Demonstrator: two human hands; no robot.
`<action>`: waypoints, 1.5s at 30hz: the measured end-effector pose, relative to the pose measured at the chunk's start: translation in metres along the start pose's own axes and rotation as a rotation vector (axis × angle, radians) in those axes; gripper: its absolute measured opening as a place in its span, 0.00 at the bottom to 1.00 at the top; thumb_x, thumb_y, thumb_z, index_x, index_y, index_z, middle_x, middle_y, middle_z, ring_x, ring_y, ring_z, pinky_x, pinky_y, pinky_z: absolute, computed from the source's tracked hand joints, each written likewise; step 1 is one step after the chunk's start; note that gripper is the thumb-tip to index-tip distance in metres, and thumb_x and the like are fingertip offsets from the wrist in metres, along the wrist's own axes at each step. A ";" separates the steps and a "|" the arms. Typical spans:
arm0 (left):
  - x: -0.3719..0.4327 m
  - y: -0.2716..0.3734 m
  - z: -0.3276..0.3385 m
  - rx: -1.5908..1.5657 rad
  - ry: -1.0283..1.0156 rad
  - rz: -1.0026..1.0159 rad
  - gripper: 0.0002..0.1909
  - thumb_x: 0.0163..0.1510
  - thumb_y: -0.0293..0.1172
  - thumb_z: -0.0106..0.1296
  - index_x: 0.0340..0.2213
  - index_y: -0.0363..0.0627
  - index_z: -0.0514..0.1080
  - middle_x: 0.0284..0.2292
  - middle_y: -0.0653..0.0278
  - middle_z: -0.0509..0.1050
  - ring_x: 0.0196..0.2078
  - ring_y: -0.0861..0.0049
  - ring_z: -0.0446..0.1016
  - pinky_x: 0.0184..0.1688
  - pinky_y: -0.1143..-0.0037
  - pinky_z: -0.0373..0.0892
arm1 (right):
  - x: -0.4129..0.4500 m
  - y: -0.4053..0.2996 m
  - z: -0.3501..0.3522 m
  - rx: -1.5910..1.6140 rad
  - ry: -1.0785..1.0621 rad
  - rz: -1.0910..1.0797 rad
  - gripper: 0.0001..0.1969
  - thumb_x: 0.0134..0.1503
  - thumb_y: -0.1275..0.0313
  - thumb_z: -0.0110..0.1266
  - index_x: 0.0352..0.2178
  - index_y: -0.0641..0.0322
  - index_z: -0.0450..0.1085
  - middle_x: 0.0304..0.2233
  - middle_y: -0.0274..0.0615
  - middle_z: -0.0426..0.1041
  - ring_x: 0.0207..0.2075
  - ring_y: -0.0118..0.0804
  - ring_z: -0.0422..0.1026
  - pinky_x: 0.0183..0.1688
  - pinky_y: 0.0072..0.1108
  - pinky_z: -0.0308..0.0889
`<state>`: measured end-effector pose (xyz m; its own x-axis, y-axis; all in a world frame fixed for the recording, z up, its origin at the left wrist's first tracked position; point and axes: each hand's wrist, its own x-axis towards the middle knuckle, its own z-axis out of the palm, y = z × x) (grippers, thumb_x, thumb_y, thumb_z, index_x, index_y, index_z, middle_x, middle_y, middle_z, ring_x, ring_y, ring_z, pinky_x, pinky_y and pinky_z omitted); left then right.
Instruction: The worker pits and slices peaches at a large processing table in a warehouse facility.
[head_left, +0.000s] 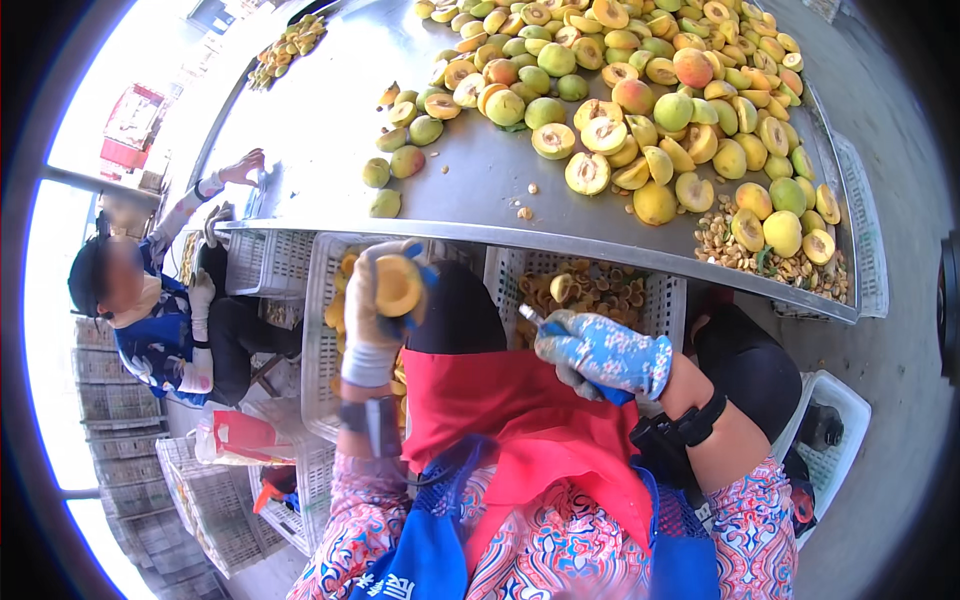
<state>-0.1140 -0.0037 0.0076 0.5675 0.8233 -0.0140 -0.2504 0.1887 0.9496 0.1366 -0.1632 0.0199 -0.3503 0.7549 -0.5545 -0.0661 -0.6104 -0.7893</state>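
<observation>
My left hand (369, 311), in a pale work glove with blue parts, holds a halved yellow peach (400, 285) with its hollow facing up. No pit shows in that hollow. In my right hand (592, 349), gloved in blue floral cloth, is a small hand tool with a blue handle (616, 394) and a short metal tip (531, 313). The tip points towards the table, apart from the fruit. Below my left hand stands a white plastic crate (319, 405) of yellow peach halves. Another crate (667, 304), holding brownish cut fruit pieces (600, 289), stands beyond my right hand.
A metal table (480, 187) carries heaped whole and halved peaches (652, 97). Loose pits (724, 240) lie at its right corner. At left sits a co-worker (161, 322), one hand (244, 169) on the table. More crates (217, 502) stand behind my left arm; a white tub (844, 405) is at right.
</observation>
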 end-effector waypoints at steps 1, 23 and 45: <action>-0.012 0.019 -0.012 0.240 0.051 -0.063 0.26 0.59 0.51 0.42 0.42 0.35 0.68 0.32 0.57 0.74 0.27 0.78 0.73 0.24 0.82 0.67 | 0.004 0.010 -0.003 -0.258 0.013 -0.039 0.17 0.58 0.60 0.47 0.39 0.65 0.63 0.21 0.43 0.70 0.15 0.32 0.68 0.18 0.22 0.62; 0.150 -0.047 0.139 1.190 -0.404 0.267 0.30 0.38 0.41 0.63 0.43 0.41 0.67 0.37 0.53 0.72 0.41 0.62 0.72 0.44 0.70 0.67 | -0.014 -0.001 -0.036 0.265 0.670 -0.336 0.09 0.57 0.67 0.54 0.31 0.61 0.65 0.18 0.32 0.66 0.14 0.23 0.63 0.17 0.18 0.60; 0.032 -0.070 0.121 0.702 -0.097 0.196 0.15 0.57 0.35 0.46 0.42 0.39 0.67 0.39 0.64 0.71 0.40 0.79 0.70 0.44 0.77 0.67 | 0.038 0.014 -0.021 -0.422 0.845 -0.634 0.13 0.51 0.71 0.55 0.36 0.68 0.68 0.29 0.55 0.73 0.33 0.53 0.73 0.36 0.33 0.67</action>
<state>0.0170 -0.0554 -0.0213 0.6387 0.7496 0.1734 0.1884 -0.3710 0.9093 0.1424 -0.1377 -0.0175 0.3871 0.9164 0.1018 0.3687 -0.0527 -0.9281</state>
